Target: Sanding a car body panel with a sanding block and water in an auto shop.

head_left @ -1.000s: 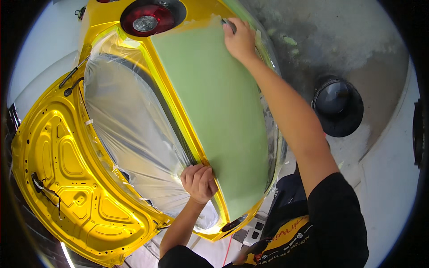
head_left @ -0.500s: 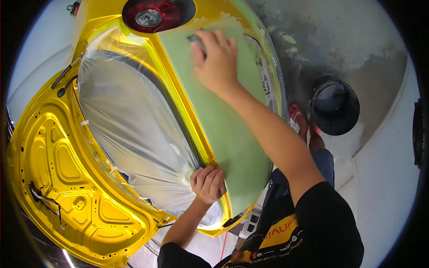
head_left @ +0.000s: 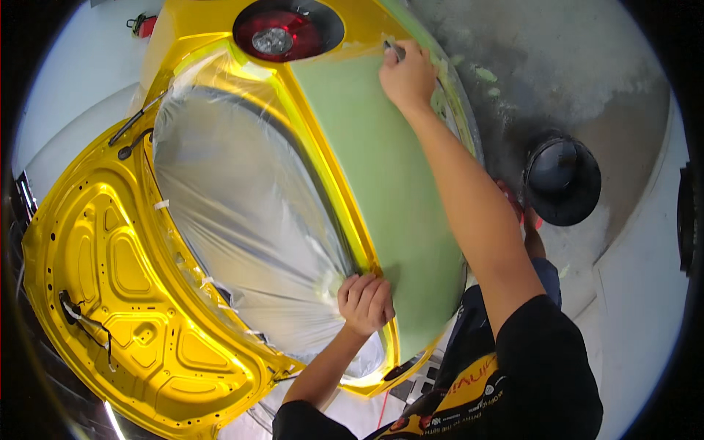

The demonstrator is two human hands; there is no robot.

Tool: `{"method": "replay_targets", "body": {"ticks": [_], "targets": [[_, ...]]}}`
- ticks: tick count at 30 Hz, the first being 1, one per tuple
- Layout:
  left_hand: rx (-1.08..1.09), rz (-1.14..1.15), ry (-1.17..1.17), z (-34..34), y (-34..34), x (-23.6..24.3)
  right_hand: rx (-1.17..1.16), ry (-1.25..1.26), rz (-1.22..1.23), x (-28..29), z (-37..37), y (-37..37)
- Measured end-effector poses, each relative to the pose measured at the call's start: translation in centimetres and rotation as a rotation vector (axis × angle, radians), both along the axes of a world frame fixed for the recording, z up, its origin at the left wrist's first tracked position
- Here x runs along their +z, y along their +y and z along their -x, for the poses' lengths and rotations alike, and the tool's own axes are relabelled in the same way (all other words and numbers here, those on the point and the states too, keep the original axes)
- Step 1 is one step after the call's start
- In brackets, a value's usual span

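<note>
My right hand [head_left: 408,73] is closed around a small dark grey sanding pad [head_left: 396,51]. It presses near the far end of the panel [head_left: 367,147], coated in dull pale green, on a yellow car body. Down at the near end of the panel, my left hand [head_left: 367,302] rests with curled fingers on the yellow lip [head_left: 334,187] beside the boot opening. Whatever those fingers may close on is hidden. Clear plastic film [head_left: 227,169] covers the opening left of that hand. A red tail light [head_left: 290,33] lies just beyond the panel.
The raised yellow boot lid [head_left: 139,293] fills the left side, held by a dark strut [head_left: 137,121]. On the wet grey floor at right stands a black bucket [head_left: 561,180], near my feet. A red clamp-like item [head_left: 143,26] shows at the far left.
My right hand has slid the sanding pad to the right across the green panel, toward its outer edge. My left hand keeps its place on the lip. The whole view has shifted slightly.
</note>
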State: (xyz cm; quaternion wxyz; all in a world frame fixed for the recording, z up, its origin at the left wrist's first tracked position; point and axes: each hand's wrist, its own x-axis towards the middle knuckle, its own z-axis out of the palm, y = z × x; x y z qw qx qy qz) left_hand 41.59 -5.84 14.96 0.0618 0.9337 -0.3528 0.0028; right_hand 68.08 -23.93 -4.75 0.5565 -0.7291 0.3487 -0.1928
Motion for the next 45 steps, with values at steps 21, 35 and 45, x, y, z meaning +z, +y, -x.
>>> {"method": "replay_targets", "body": {"ticks": [21,35,45], "targets": [[-0.013,0.057,-0.049,0.0,-0.6,-0.1,0.032,-0.07,-0.087,-0.1,-1.0,-2.6],[0.008,0.002,-0.025,0.3,0.1,0.5,0.453,-0.331,-0.029,3.1,1.0,-1.6],[0.015,0.029,0.017,1.0,1.2,0.6,0.672,-0.465,0.12,3.8,43.7,8.3]]}}
